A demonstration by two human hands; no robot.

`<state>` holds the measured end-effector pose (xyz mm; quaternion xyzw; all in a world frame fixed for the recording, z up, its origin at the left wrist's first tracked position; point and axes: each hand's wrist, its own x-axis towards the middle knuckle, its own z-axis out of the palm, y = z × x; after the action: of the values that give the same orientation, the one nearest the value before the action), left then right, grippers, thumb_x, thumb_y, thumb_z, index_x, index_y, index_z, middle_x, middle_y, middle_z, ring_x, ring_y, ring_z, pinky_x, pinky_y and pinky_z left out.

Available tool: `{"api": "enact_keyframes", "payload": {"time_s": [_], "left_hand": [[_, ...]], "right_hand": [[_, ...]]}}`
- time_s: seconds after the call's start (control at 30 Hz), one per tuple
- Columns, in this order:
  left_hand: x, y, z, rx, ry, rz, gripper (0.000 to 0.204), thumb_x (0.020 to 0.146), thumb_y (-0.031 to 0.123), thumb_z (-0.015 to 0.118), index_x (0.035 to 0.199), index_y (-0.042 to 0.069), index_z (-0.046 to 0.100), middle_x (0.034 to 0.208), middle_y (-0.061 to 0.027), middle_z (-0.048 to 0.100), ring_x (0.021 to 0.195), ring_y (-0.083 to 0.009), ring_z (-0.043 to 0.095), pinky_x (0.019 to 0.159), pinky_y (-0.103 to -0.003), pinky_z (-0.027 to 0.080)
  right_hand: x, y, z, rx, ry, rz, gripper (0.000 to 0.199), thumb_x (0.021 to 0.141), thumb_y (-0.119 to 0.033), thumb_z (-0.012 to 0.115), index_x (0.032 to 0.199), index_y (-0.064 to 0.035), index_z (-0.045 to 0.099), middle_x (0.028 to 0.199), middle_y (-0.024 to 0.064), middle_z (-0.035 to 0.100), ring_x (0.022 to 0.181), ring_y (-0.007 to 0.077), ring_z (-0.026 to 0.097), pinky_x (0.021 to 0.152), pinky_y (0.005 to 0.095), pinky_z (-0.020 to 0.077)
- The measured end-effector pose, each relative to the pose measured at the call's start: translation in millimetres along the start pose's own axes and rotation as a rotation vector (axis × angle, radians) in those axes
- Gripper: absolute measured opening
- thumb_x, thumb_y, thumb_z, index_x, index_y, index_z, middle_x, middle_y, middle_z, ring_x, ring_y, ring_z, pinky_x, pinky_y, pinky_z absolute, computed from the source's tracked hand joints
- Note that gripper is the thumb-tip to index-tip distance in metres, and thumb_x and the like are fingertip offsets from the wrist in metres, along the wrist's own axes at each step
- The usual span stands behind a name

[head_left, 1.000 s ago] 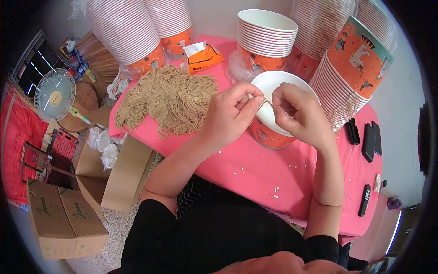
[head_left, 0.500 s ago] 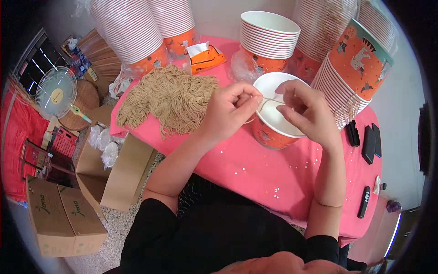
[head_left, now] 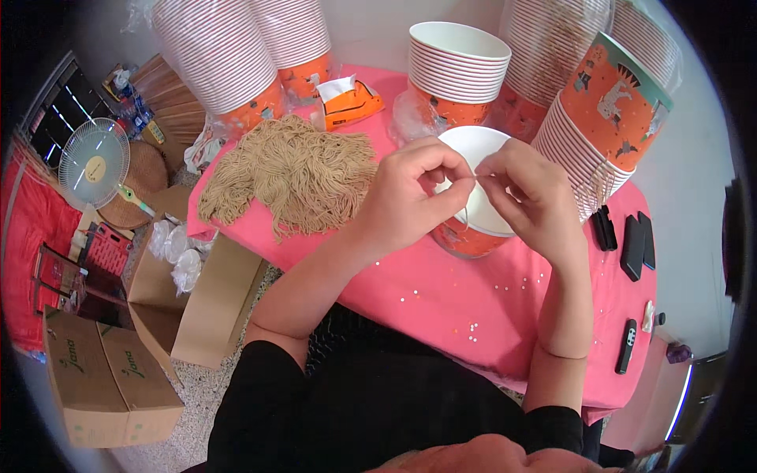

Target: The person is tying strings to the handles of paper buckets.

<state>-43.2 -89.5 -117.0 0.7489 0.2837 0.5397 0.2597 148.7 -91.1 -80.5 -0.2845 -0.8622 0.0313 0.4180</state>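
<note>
While a thin strand [head_left: 466, 214] is pinched at the fingertips, a white-rimmed bucket is overhung by both hands

Where the far left is bounded by red fabric [head_left: 30, 252], a pale fan [head_left: 95, 162] is seen. Below it, brown cartons [head_left: 118, 382] are grouped on the speckled floor, and beside them an open box [head_left: 213, 315] is partly filled with plastic-wrapped pieces [head_left: 187, 270]. Toward the table's left back, tall stacks of buckets [head_left: 217, 59] are partly wrapped in clear film. In front of them a loose heap of tan cord [head_left: 303, 177] is spread on the pink tablecloth [head_left: 426, 315], with an orange tissue pack [head_left: 351, 106] set just behind it.

By the left hand [head_left: 418, 189], the strand is gripped between thumb and fingers, and its loose end is left hanging in front of the white-lined bucket [head_left: 465, 242], which is stood upright beneath. Behind that bucket, a nested stack [head_left: 459, 75] is placed. By the right hand [head_left: 532, 197], thumb and forefinger are closed on the strand close to the left fingertips, though its upper part is largely hidden.

Farther right, a tilted bucket [head_left: 619, 106] is rested on a leaning stack [head_left: 576, 154]. Near the table's right edge, two dark flat devices [head_left: 633, 248] are laid together, and a slim black object [head_left: 626, 347] is placed nearer the person
</note>
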Motion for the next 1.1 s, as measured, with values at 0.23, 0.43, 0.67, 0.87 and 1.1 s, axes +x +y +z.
{"api": "enact_keyframes", "payload": {"time_s": [0.23, 0.43, 0.67, 0.87, 1.1], "left_hand": [[-3.8, -1.1, -6.5, -0.177, -0.044, -0.206, 0.006, 0.084, -0.001, 0.063, 0.088, 0.001, 0.060, 0.085, 0.0008, 0.060, 0.075, -0.0047, 0.054, 0.067, -0.020, 0.044], [-12.9, -8.1, -12.6, -0.156, -0.023, -0.190, 0.008, 0.081, 0.006, 0.068, 0.087, 0.000, 0.065, 0.080, 0.0010, 0.059, 0.068, -0.0049, 0.052, 0.062, -0.022, 0.043], [-19.5, -24.1, -12.9, 0.032, -0.028, -0.115, 0.007, 0.080, 0.005, 0.070, 0.085, 0.002, 0.066, 0.077, 0.0005, 0.056, 0.067, -0.0062, 0.051, 0.059, -0.023, 0.042], [-20.7, -28.0, -12.6, 0.103, -0.096, -0.136, 0.006, 0.079, 0.005, 0.069, 0.084, 0.003, 0.066, 0.074, -0.0004, 0.056, 0.063, -0.0070, 0.050, 0.057, -0.024, 0.042], [-27.7, -14.1, -16.7, 0.276, 0.062, 0.032, 0.012, 0.079, 0.002, 0.066, 0.091, 0.005, 0.066, 0.077, -0.0050, 0.061, 0.064, -0.0143, 0.057, 0.058, -0.026, 0.045]], "right_hand": [[-0.9, -3.5, 2.3, -0.303, 0.084, -0.262, 0.019, 0.072, 0.005, 0.067, 0.088, -0.0031, 0.061, 0.073, 0.0080, 0.057, 0.060, 0.0252, 0.060, 0.050, 0.0341, 0.0455], [4.3, -2.6, -11.0, -0.417, 0.333, -0.320, 0.019, 0.070, -0.003, 0.068, 0.087, -0.0064, 0.061, 0.070, 0.0054, 0.054, 0.054, 0.0216, 0.057, 0.046, 0.0337, 0.0437], [-6.2, -5.1, -44.5, -0.501, 0.524, -0.205, 0.013, 0.081, 0.013, 0.063, 0.090, 0.0024, 0.064, 0.081, 0.0087, 0.061, 0.065, 0.0110, 0.054, 0.055, 0.0204, 0.0413], [-9.1, 6.2, -59.0, -0.339, 0.715, -0.228, 0.010, 0.084, 0.010, 0.065, 0.092, 0.0044, 0.064, 0.078, 0.0056, 0.062, 0.064, 0.0068, 0.054, 0.055, 0.0179, 0.0431], [-12.3, 1.9, -56.1, -0.309, 0.555, 0.050, 0.012, 0.083, 0.008, 0.066, 0.092, 0.0031, 0.060, 0.079, 0.0046, 0.060, 0.072, 0.0065, 0.057, 0.067, 0.0196, 0.0469]]}}
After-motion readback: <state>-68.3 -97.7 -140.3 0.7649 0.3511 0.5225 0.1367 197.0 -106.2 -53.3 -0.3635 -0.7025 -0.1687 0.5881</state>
